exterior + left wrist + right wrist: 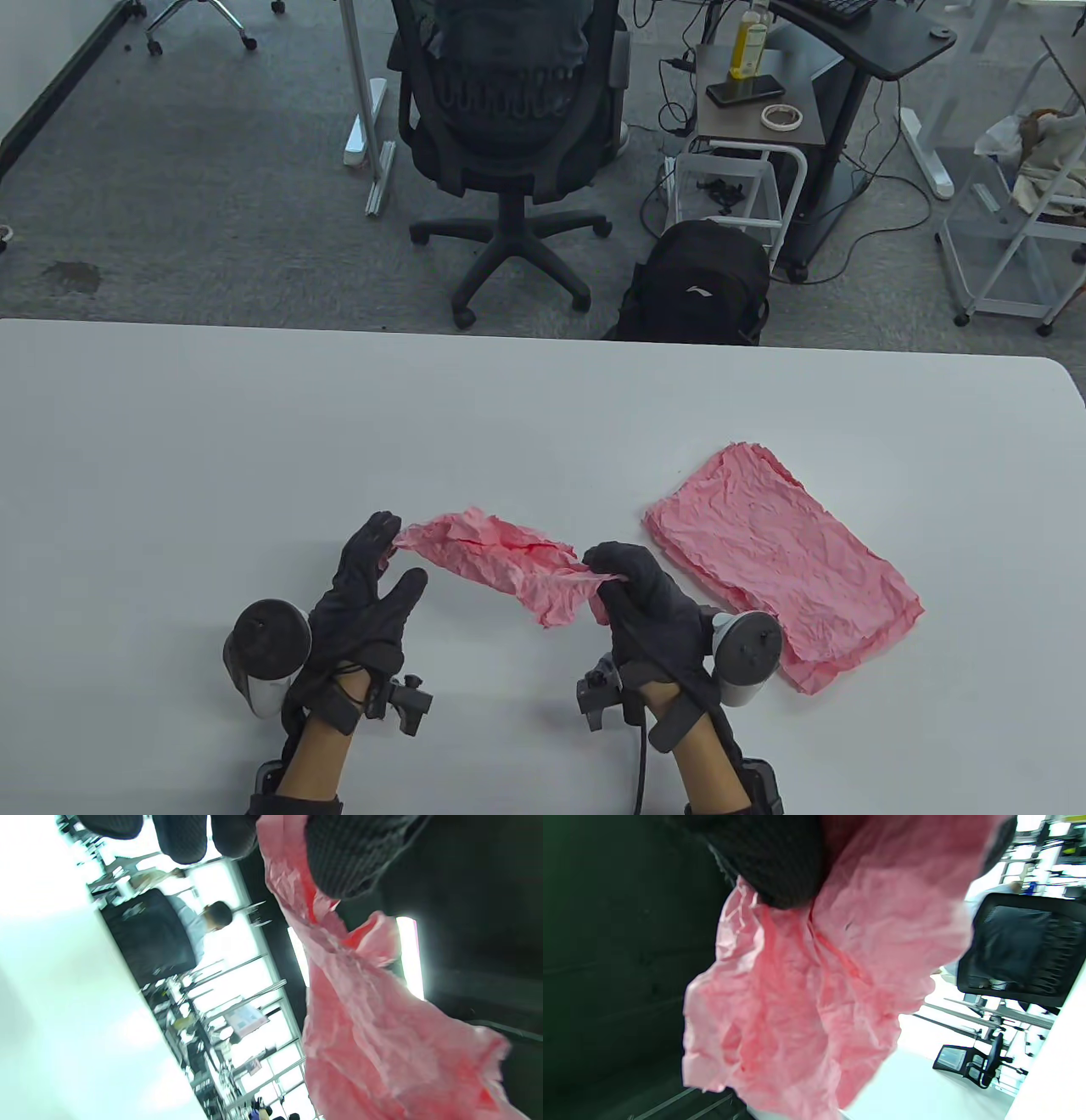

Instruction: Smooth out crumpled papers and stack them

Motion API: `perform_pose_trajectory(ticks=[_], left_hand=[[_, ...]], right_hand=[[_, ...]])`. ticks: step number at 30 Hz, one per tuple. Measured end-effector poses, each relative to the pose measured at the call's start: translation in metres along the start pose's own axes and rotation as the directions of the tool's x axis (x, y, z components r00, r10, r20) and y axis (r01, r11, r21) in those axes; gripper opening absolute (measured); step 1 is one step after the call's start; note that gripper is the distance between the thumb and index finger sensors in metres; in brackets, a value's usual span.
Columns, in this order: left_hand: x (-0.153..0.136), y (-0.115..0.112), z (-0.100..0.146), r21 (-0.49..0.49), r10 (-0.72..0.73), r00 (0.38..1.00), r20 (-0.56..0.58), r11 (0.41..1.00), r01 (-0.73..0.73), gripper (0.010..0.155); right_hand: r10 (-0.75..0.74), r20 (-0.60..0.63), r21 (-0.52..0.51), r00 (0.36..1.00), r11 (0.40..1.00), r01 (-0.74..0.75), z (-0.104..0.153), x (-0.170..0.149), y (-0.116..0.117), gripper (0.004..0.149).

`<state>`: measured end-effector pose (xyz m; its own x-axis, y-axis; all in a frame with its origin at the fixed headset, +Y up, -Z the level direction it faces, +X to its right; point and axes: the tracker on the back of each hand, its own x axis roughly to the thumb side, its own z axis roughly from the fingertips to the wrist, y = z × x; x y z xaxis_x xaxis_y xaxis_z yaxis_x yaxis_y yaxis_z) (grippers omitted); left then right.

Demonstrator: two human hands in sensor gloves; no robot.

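A crumpled pink paper (pixel 501 564) hangs stretched between my two hands above the white table (pixel 254 441). My left hand (pixel 377 556) pinches its left end, with the other fingers spread. My right hand (pixel 615 573) grips its right end in closed fingers. The paper fills the left wrist view (pixel 360 1027) and the right wrist view (pixel 814 993), held under the gloved fingertips (pixel 780 861). A stack of flattened pink papers (pixel 776 564) lies on the table to the right of my right hand.
Beyond the table's far edge stand a black office chair (pixel 509 110), a black backpack (pixel 696 284) and a small side table (pixel 755 93) with a bottle and a phone. The table's right corner (pixel 1056 373) is rounded.
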<state>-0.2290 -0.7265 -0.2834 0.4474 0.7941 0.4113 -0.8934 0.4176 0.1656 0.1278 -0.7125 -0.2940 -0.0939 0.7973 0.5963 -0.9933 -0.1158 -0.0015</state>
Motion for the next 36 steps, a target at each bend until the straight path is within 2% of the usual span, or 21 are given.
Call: perform_pose_trajectory(ticks=[3, 6, 9, 11, 13, 14, 15, 17, 18, 19, 20, 21, 22, 23, 25, 26, 28, 29, 31, 34, 36], left_hand=[[0.014, 0.004, 0.0, -0.05, -0.103, 0.983, 0.155, 0.992, 0.112, 0.093], [0.024, 0.013, 0.002, 0.041, -0.189, 0.961, 0.2, 0.982, 0.184, 0.107], [0.023, 0.02, 0.005, 0.107, -0.173, 0.965, 0.198, 0.982, 0.155, 0.11], [0.02, 0.014, 0.002, 0.026, -0.166, 0.966, 0.199, 0.986, 0.164, 0.108], [0.016, -0.004, -0.002, -0.221, -0.114, 0.978, 0.175, 0.964, 0.151, 0.111], [0.015, -0.011, -0.002, -0.293, -0.092, 0.983, 0.159, 0.946, 0.136, 0.113], [0.014, -0.022, -0.001, -0.352, -0.085, 0.986, 0.142, 0.927, 0.13, 0.116], [0.015, -0.035, 0.0, -0.404, -0.116, 0.983, 0.143, 0.9, 0.165, 0.117], [0.017, -0.036, 0.0, -0.389, -0.18, 0.974, 0.138, 0.894, 0.221, 0.11], [0.019, -0.034, 0.001, -0.335, -0.226, 0.964, 0.139, 0.905, 0.261, 0.093], [0.021, -0.029, 0.0, -0.213, -0.279, 0.949, 0.144, 0.928, 0.306, 0.073], [0.021, -0.025, 0.0, -0.151, -0.292, 0.947, 0.136, 0.938, 0.311, 0.055], [0.017, -0.019, -0.001, -0.118, -0.282, 0.954, 0.101, 0.949, 0.293, 0.046], [0.014, -0.015, -0.001, -0.122, -0.253, 0.964, 0.077, 0.958, 0.261, 0.045], [0.002, -0.005, -0.002, -0.09, -0.107, 0.994, -0.014, 0.99, 0.105, 0.045], [-0.003, -0.002, -0.002, -0.083, -0.021, 0.999, -0.038, 0.996, 0.017, 0.046], [-0.011, 0.002, -0.001, -0.06, 0.197, 0.976, -0.096, 0.977, -0.203, 0.045], [-0.013, 0.002, -0.001, -0.042, 0.264, 0.958, -0.11, 0.962, -0.27, 0.045], [-0.011, 0.002, -0.001, -0.026, 0.274, 0.955, -0.11, 0.96, -0.278, 0.045], [-0.001, 0.004, 0.001, 0.019, 0.085, 0.995, -0.046, 0.996, -0.085, 0.045], [0.006, 0.004, 0.001, 0.043, -0.061, 0.998, 0.016, 0.997, 0.06, 0.045]], right_hand=[[0.078, 0.063, -0.02, 0.995, 0.997, -0.077, 0.002, 0.009, 0.001, 0.037], [0.134, 0.111, -0.011, 0.985, 0.991, -0.134, 0.002, 0.013, 0.003, 0.036], [0.22, 0.153, -0.067, 0.963, 0.975, -0.212, 0.005, 0.018, 0.002, 0.036], [0.222, 0.176, -0.069, 0.959, 0.975, -0.213, 0.005, 0.019, 0.003, 0.036], [0.217, 0.199, -0.057, 0.956, 0.976, -0.21, 0.006, 0.021, 0.007, 0.036], [0.216, 0.207, -0.058, 0.954, 0.976, -0.208, 0.007, 0.022, 0.008, 0.036], [0.22, 0.222, -0.061, 0.95, 0.975, -0.212, 0.008, 0.025, 0.011, 0.036], [0.236, 0.254, -0.038, 0.938, 0.971, -0.234, 0.009, 0.029, 0.018, 0.036], [0.237, 0.273, -0.014, 0.932, 0.97, -0.242, 0.009, 0.03, 0.021, 0.036], [0.238, 0.284, -0.004, 0.929, 0.969, -0.247, 0.01, 0.032, 0.023, 0.036], [0.247, 0.3, 0.001, 0.921, 0.966, -0.259, 0.011, 0.033, 0.025, 0.036], [0.27, 0.321, 0.002, 0.908, 0.958, -0.286, 0.012, 0.035, 0.028, 0.036], [0.303, 0.35, 0.012, 0.886, 0.945, -0.328, 0.013, 0.036, 0.031, 0.036], [0.327, 0.381, 0.024, 0.865, 0.932, -0.363, 0.014, 0.038, 0.033, 0.036], [0.551, 0.514, 0.052, 0.658, 0.745, -0.665, 0.015, 0.039, 0.044, 0.036], [0.645, 0.521, 0.067, 0.56, 0.623, -0.78, 0.015, 0.036, 0.049, 0.036], [0.807, 0.44, 0.129, 0.395, 0.378, -0.917, 0.013, 0.025, 0.051, 0.036], [0.825, 0.422, 0.174, 0.376, 0.333, -0.927, 0.012, 0.021, 0.05, 0.039], [0.802, 0.371, 0.24, 0.469, 0.405, -0.882, 0.009, 0.016, 0.047, 0.045], [0.788, 0.26, 0.361, 0.558, 0.456, -0.813, 0.007, 0.017, 0.037, 0.059], [0.673, 0.275, 0.34, 0.687, 0.6, -0.724, 0.007, 0.02, 0.034, 0.07]])
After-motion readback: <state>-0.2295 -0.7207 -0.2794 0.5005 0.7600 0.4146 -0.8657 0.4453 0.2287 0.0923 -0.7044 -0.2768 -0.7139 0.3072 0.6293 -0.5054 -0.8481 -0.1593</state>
